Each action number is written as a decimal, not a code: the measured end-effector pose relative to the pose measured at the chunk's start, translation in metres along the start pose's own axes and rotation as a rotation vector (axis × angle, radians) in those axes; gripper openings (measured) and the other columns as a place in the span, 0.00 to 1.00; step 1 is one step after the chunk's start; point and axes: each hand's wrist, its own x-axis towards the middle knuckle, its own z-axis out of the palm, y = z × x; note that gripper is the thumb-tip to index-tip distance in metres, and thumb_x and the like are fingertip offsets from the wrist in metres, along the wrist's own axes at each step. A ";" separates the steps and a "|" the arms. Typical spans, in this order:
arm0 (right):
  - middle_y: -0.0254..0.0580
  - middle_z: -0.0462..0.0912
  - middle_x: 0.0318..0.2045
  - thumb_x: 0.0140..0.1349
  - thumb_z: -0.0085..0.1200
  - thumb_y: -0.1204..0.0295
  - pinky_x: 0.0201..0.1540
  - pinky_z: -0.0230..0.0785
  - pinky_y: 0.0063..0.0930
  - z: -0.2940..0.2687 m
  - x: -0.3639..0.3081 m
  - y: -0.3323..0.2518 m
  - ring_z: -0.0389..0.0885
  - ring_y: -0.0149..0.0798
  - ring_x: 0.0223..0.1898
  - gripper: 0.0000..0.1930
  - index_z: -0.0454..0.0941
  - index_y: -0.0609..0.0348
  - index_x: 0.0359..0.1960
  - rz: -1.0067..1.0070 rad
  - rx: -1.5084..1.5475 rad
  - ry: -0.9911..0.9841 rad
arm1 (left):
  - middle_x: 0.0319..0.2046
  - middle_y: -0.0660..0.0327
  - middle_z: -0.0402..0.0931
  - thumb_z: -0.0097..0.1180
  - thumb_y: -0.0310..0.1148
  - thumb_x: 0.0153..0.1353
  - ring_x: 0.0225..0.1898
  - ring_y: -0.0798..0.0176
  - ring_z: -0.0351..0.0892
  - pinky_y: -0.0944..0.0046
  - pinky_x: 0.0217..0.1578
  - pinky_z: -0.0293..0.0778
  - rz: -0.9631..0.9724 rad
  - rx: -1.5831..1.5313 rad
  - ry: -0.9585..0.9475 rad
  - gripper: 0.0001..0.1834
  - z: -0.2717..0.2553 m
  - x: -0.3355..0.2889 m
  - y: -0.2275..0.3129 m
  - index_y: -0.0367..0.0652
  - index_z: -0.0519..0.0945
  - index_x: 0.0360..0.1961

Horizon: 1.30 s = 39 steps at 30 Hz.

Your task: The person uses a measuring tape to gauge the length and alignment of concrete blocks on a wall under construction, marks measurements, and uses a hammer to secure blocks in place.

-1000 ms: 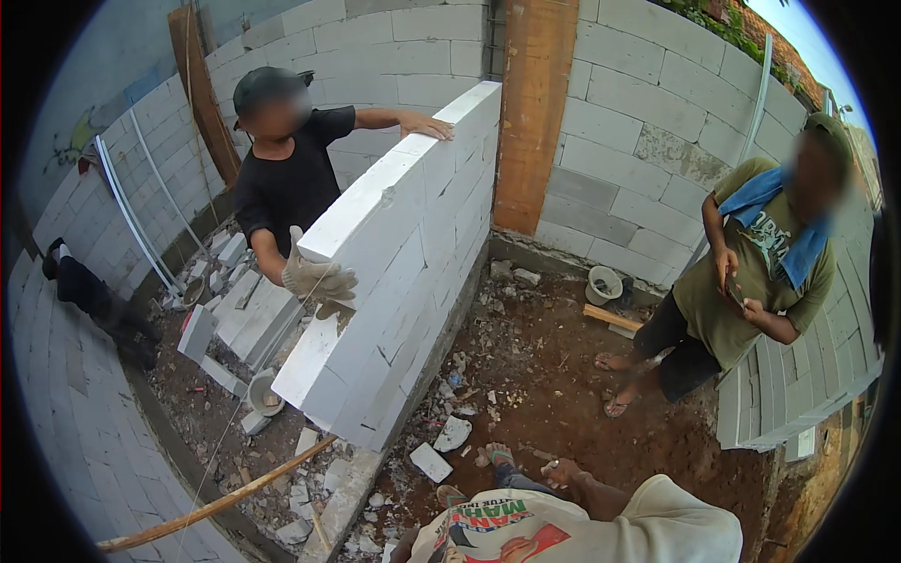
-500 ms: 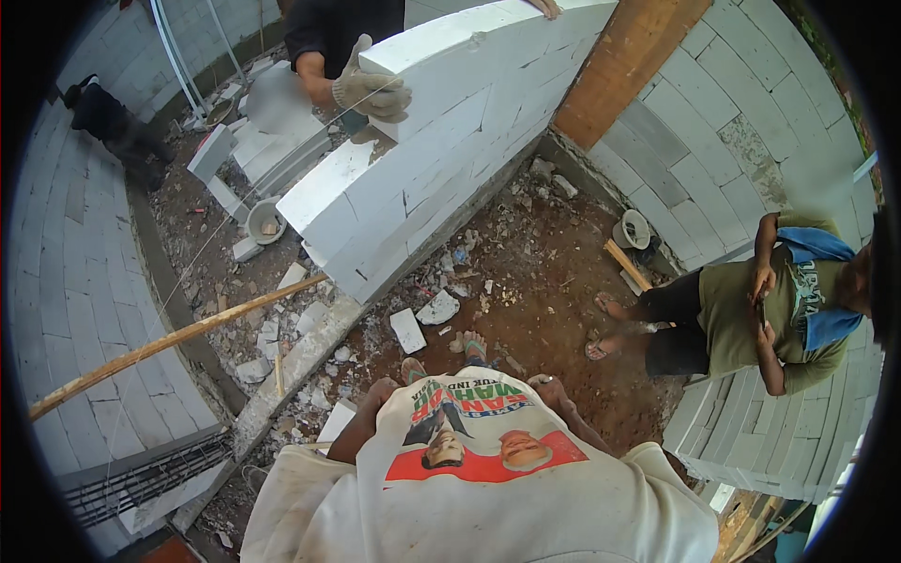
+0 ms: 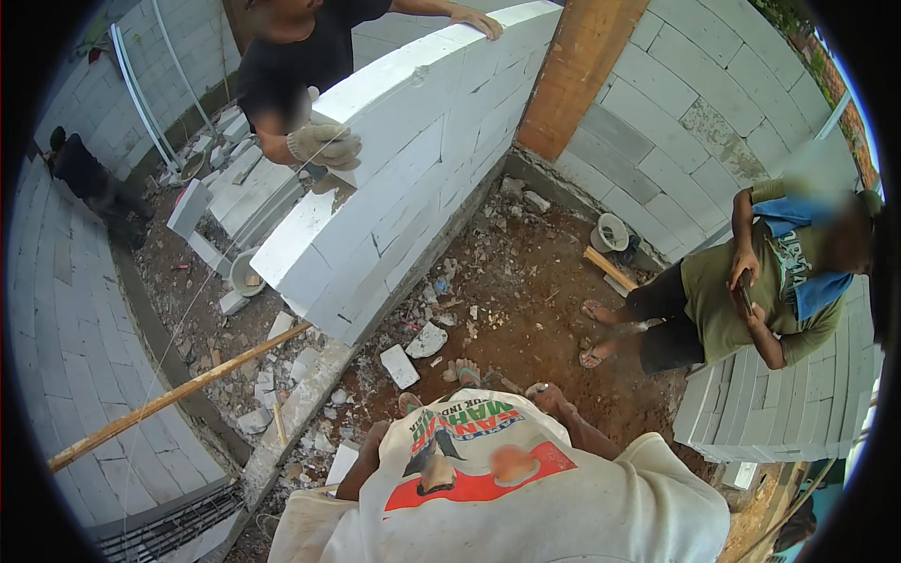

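Note:
My right hand (image 3: 552, 398) is in front of my printed white shirt (image 3: 526, 502), its fingers curled. A small pale spot shows at the fingertips, but I cannot make out what it is. On the other side of the shirt my left hand (image 3: 374, 439) shows only in part, with its fingers hidden by the cloth. Neither hand touches the white block wall (image 3: 413, 178) ahead. Across that wall a co-worker's gloved hand (image 3: 324, 144) rests at the step in its top, and the co-worker's bare hand (image 3: 476, 21) lies on the top edge.
A wooden pole (image 3: 178, 396) slants in from the left over rubble. Broken white blocks (image 3: 400, 367) lie before my feet. To the right another person (image 3: 751, 281) stands holding a dark object. Buckets (image 3: 611, 233) stand on the ground, and a string crosses the left side.
My view has shifted, so the scene sits further left. The co-worker behind the wall shows more fully, gloved hand still at the step. My right hand shows more beside the shirt.

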 end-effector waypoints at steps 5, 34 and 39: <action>0.32 0.84 0.24 0.64 0.58 0.65 0.25 0.73 0.28 0.001 0.009 0.011 0.81 0.30 0.23 0.07 0.86 0.49 0.37 -0.109 -0.077 0.007 | 0.37 0.46 0.86 0.56 0.52 0.62 0.38 0.46 0.86 0.50 0.40 0.79 0.004 0.023 -0.022 0.23 -0.006 0.008 0.005 0.42 0.87 0.38; 0.49 0.89 0.37 0.56 0.59 0.69 0.43 0.78 0.39 0.015 0.097 0.088 0.87 0.49 0.39 0.08 0.86 0.57 0.35 -0.563 -0.545 0.070 | 0.38 0.46 0.86 0.56 0.54 0.62 0.41 0.44 0.87 0.48 0.41 0.79 0.068 0.093 -0.025 0.23 -0.009 0.024 0.005 0.45 0.88 0.39; 0.43 0.87 0.31 0.58 0.60 0.70 0.38 0.75 0.38 0.013 0.070 0.060 0.84 0.41 0.34 0.06 0.85 0.57 0.32 -0.550 0.082 -0.128 | 0.38 0.46 0.86 0.56 0.54 0.62 0.42 0.44 0.87 0.48 0.41 0.79 0.111 0.095 -0.001 0.23 0.009 0.023 -0.002 0.45 0.88 0.39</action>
